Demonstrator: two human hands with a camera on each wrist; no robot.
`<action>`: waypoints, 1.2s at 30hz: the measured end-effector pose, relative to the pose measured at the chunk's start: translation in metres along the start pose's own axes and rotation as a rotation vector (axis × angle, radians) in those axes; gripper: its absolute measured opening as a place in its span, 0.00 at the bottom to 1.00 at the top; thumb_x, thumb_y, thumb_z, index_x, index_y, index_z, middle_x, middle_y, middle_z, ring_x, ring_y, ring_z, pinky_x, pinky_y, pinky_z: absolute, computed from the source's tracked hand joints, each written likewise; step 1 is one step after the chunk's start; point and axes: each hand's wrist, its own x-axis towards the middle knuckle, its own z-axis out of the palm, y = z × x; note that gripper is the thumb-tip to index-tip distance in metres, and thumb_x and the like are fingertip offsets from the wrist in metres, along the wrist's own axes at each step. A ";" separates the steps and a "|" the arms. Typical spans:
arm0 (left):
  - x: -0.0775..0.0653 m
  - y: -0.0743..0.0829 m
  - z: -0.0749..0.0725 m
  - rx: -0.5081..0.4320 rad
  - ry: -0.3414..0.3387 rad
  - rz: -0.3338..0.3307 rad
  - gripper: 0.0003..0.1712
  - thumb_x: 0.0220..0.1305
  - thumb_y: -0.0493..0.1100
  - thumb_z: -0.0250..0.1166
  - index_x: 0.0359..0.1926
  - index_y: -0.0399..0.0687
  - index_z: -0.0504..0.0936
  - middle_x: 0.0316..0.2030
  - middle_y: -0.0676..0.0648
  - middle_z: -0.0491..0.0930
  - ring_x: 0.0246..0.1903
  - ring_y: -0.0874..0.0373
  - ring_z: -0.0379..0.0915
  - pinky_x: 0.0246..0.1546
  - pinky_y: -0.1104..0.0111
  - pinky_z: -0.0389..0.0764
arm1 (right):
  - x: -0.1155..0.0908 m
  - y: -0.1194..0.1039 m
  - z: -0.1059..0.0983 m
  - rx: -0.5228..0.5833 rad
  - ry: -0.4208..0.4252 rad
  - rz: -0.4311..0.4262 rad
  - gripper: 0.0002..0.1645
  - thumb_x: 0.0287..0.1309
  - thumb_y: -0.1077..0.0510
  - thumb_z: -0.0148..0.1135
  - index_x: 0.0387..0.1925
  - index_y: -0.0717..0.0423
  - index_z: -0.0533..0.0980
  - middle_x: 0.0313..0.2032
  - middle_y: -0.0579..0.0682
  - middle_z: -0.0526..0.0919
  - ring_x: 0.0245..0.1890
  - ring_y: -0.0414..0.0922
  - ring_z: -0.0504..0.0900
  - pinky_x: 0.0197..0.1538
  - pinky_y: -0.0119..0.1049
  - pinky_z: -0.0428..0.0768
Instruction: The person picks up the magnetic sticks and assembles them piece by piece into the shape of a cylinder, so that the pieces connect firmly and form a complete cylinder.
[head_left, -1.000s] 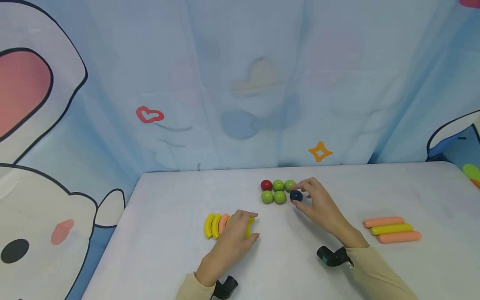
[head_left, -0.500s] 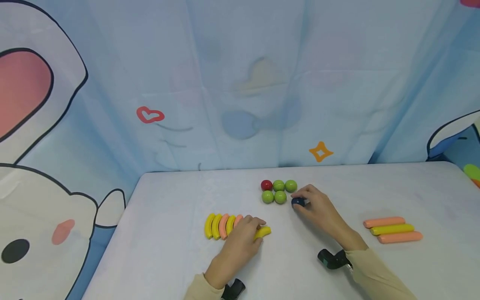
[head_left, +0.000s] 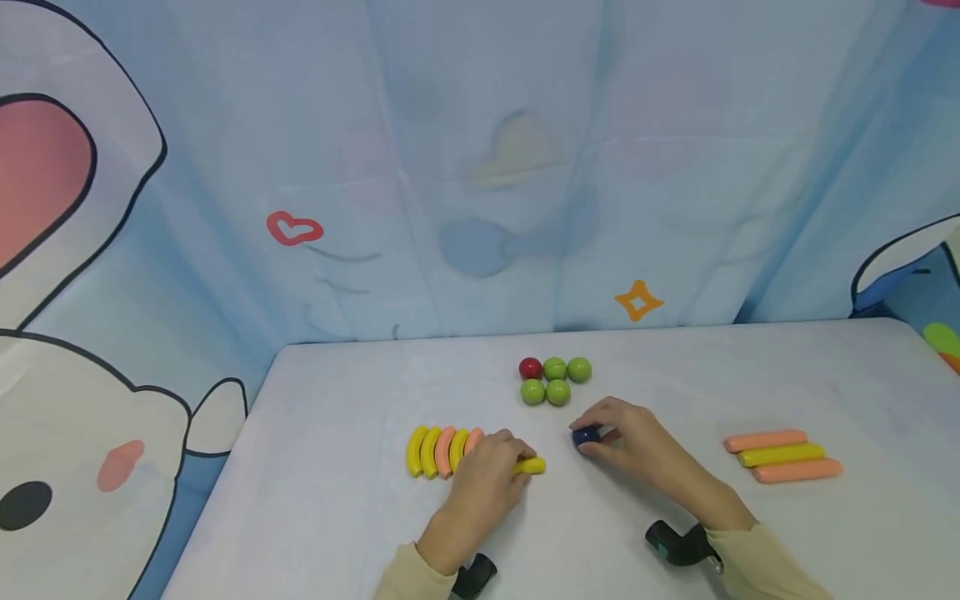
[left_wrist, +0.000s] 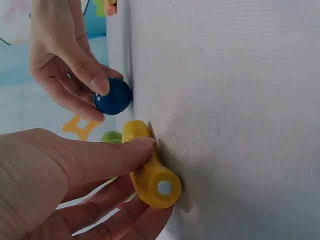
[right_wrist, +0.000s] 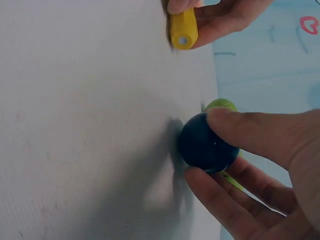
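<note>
My left hand (head_left: 486,481) pinches a yellow curved rod (left_wrist: 159,186) between thumb and fingers, low at the table. The left wrist view shows a pale round disc in its end. My right hand (head_left: 637,437) pinches a dark blue ball (right_wrist: 202,145) between thumb and fingertips, close to the tabletop. In the head view the ball lies to the right of the yellow rod and a little farther back, a short gap apart. To the left of my left hand a row of yellow and orange curved rods (head_left: 442,452) lies side by side, its right end hidden by the hand.
Several green balls (head_left: 558,392) and a red ball (head_left: 530,368) stand in two rows at the back of the white table (head_left: 337,533). At right lie two orange straight rods (head_left: 798,471) and a yellow one (head_left: 782,454). A printed blue curtain (head_left: 465,167) hangs behind.
My right hand has drawn the dark blue ball away from the green balls, toward me. My left hand has taken a yellow curved rod from the row's right end and shifted it right.
</note>
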 end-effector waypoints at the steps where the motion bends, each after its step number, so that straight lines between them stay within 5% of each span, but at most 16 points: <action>1: 0.000 0.000 0.000 0.001 0.001 0.001 0.11 0.62 0.35 0.77 0.46 0.43 0.91 0.39 0.51 0.85 0.40 0.60 0.79 0.47 0.71 0.83 | -0.001 -0.001 0.000 0.002 -0.015 0.008 0.17 0.52 0.68 0.79 0.45 0.60 0.87 0.44 0.51 0.85 0.43 0.49 0.84 0.41 0.33 0.86; 20: 0.001 0.007 0.001 0.026 0.010 0.011 0.10 0.62 0.36 0.77 0.45 0.46 0.90 0.38 0.52 0.81 0.38 0.60 0.76 0.37 0.71 0.79 | -0.005 -0.016 0.022 0.132 -0.072 -0.041 0.22 0.45 0.69 0.83 0.40 0.56 0.81 0.39 0.45 0.81 0.39 0.39 0.81 0.35 0.28 0.84; 31: 0.001 0.008 0.004 0.050 0.027 0.029 0.10 0.62 0.36 0.77 0.45 0.45 0.90 0.37 0.51 0.82 0.38 0.59 0.78 0.37 0.71 0.80 | -0.007 -0.018 0.031 0.078 -0.037 -0.044 0.22 0.46 0.68 0.83 0.42 0.55 0.81 0.40 0.44 0.79 0.37 0.37 0.79 0.35 0.28 0.82; 36: 0.002 0.008 0.004 0.070 0.036 0.038 0.10 0.62 0.36 0.77 0.45 0.45 0.90 0.37 0.51 0.82 0.37 0.60 0.78 0.34 0.72 0.79 | -0.007 -0.020 0.031 0.029 -0.053 -0.028 0.18 0.52 0.63 0.81 0.45 0.55 0.83 0.43 0.44 0.81 0.42 0.40 0.80 0.44 0.35 0.85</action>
